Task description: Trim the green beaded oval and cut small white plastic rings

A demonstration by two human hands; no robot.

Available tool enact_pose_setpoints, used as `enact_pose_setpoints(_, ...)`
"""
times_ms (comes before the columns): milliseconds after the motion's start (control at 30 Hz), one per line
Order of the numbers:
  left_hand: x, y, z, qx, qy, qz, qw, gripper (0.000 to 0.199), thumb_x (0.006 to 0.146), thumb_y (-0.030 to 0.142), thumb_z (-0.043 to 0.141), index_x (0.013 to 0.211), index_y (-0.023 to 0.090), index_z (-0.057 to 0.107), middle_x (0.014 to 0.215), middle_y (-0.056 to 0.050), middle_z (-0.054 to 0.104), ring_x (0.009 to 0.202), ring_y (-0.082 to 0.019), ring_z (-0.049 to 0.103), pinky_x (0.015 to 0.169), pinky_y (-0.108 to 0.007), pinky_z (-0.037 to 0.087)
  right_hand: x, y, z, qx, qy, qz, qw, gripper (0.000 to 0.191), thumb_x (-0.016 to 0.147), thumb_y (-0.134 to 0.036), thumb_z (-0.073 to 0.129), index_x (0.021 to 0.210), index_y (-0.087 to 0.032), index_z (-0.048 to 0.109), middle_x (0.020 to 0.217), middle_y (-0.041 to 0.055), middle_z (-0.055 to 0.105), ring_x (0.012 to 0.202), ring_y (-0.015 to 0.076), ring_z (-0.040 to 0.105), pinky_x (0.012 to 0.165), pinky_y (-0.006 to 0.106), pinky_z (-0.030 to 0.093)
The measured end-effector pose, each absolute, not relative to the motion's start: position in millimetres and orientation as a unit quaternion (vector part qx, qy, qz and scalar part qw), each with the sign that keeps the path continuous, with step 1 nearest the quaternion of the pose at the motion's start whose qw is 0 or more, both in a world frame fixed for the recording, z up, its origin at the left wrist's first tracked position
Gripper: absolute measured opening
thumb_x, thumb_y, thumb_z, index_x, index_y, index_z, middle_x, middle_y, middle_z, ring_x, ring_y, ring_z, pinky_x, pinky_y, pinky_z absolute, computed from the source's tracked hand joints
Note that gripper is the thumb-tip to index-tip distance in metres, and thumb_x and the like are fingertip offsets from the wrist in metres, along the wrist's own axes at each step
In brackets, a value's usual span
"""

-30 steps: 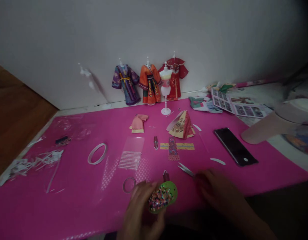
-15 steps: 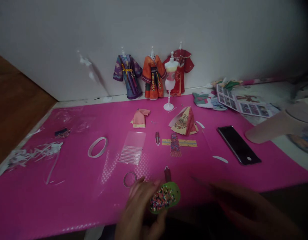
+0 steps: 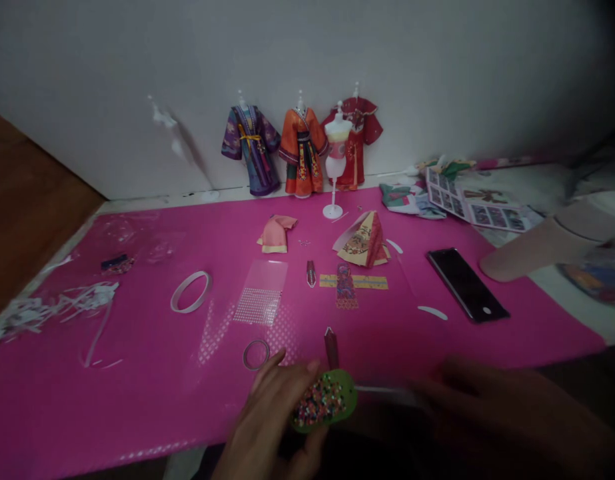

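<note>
Near the table's front edge, my left hand (image 3: pixel 267 417) grips a small green dish (image 3: pixel 348 393) heaped with multicoloured beads (image 3: pixel 320 400). Its fingers curl round the dish's left side and underneath. My right hand (image 3: pixel 507 413), dark and blurred, is closed around a thin, pale pointed tool (image 3: pixel 382 389) whose exact kind I cannot make out. The tool's tip is close to the dish's right rim; whether they touch I cannot tell. Just beyond the dish lies a narrow dark red strip (image 3: pixel 331 350) with a pointed, pale-edged end. A roll of thin tape (image 3: pixel 256 355) rests by my left fingertips.
On the pink mat (image 3: pixel 152 393) lie a gem sheet (image 3: pixel 258 305), a pink doll top (image 3: pixel 276 235), a folded skirt (image 3: pixel 364 243), crossed patterned strips (image 3: pixel 346 287), a white ring (image 3: pixel 191 292) and a phone (image 3: pixel 467 283). Dressed mini mannequins (image 3: pixel 303 150) stand by the wall. A tumbler (image 3: pixel 537 243) is right.
The tool in my right hand has swung lower and to the left, bringing its tip near the dish. My left hand has shifted slightly left with the dish, and the view has moved a little.
</note>
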State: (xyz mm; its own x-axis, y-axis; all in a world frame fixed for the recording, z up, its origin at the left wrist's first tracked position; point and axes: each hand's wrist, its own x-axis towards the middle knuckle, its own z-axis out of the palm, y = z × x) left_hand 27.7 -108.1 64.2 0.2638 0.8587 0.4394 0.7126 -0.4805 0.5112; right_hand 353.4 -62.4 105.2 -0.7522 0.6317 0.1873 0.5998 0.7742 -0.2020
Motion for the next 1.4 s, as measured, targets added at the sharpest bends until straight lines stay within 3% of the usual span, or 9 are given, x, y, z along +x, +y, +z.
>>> enact_pose_setpoints(100, 27, -109, 66, 0.787, 0.498, 0.347, 0.105, 0.063, 0.085, 0.012, 0.06, 0.145, 0.025, 0.045, 0.119, -0.005, 0.074, 0.123, -0.021, 0.066, 0.111, -0.042, 0.048, 357, -64, 104, -0.296, -0.954, 0.044, 0.034, 0.045, 0.081, -0.011, 0.055, 0.123, -0.026, 0.059, 0.076, -0.0038, 0.058, 0.049, 0.0103, 0.054, 0.042, 0.027, 0.028)
enact_pose_setpoints(167, 27, -110, 66, 0.785, 0.502, 0.347, 0.109, 0.062, 0.086, 0.012, 0.059, 0.145, 0.026, 0.045, 0.122, -0.006, 0.074, 0.122, -0.022, 0.066, 0.111, -0.043, 0.048, 355, -65, 104, -0.307, -0.951, 0.033, 0.019, 0.043, 0.081, -0.01, 0.053, 0.121, -0.026, 0.059, 0.078, -0.0034, 0.057, 0.051, 0.0116, 0.053, 0.044, 0.028, 0.028)
enact_pose_setpoints(467, 27, -113, 60, 0.772, 0.517, 0.349, 0.12, 0.062, 0.085, 0.015, 0.06, 0.144, 0.028, 0.046, 0.121, -0.007, 0.073, 0.128, -0.026, 0.062, 0.107, -0.049, 0.051, 339, -65, 119, -0.311, -0.944, 0.08, 0.079, 0.021, 0.087, -0.011, 0.052, 0.102, -0.024, 0.058, 0.082, -0.0023, 0.06, 0.056, 0.0113, 0.053, 0.049, 0.028, 0.031)
enact_pose_setpoints(733, 29, -114, 59, 0.767, 0.523, 0.345, 0.139, 0.062, 0.086, 0.015, 0.059, 0.145, 0.03, 0.045, 0.129, -0.007, 0.07, 0.127, -0.027, 0.062, 0.11, -0.052, 0.049, 332, -63, 126, -0.293, -0.951, 0.035, 0.097, 0.041, 0.086, -0.004, 0.041, 0.12, -0.02, 0.058, 0.082, -0.0013, 0.063, 0.058, 0.0122, 0.056, 0.05, 0.028, 0.031)
enact_pose_setpoints(867, 31, -114, 62, 0.765, 0.516, 0.357, 0.146, 0.064, 0.085, 0.013, 0.06, 0.144, 0.031, 0.045, 0.122, -0.005, 0.073, 0.123, -0.025, 0.066, 0.113, -0.051, 0.047, 331, -63, 127, -0.298, -0.948, 0.045, 0.1, 0.039, 0.085, -0.003, 0.042, 0.114, -0.021, 0.06, 0.081, -0.0018, 0.064, 0.056, 0.0116, 0.057, 0.049, 0.028, 0.031)
enact_pose_setpoints(1100, 29, -116, 54, 0.755, 0.535, 0.345, 0.156, 0.066, 0.084, 0.013, 0.062, 0.145, 0.032, 0.047, 0.129, -0.005, 0.07, 0.13, -0.028, 0.061, 0.111, -0.054, 0.048, 329, -57, 131, -0.297, -0.944, 0.022, 0.14, 0.041, 0.085, 0.002, 0.033, 0.109, -0.021, 0.057, 0.083, -0.0017, 0.067, 0.055, 0.0105, 0.06, 0.051, 0.027, 0.036)
enact_pose_setpoints(1400, 27, -116, 53, 0.75, 0.542, 0.341, 0.164, 0.07, 0.08, 0.011, 0.068, 0.144, 0.034, 0.05, 0.13, -0.005, 0.071, 0.124, -0.029, 0.065, 0.109, -0.054, 0.051, 329, -58, 129, -0.302, -0.943, 0.044, 0.132, 0.033, 0.085, -0.004, 0.043, 0.108, -0.022, 0.058, 0.081, -0.0024, 0.067, 0.055, 0.0117, 0.06, 0.048, 0.027, 0.035)
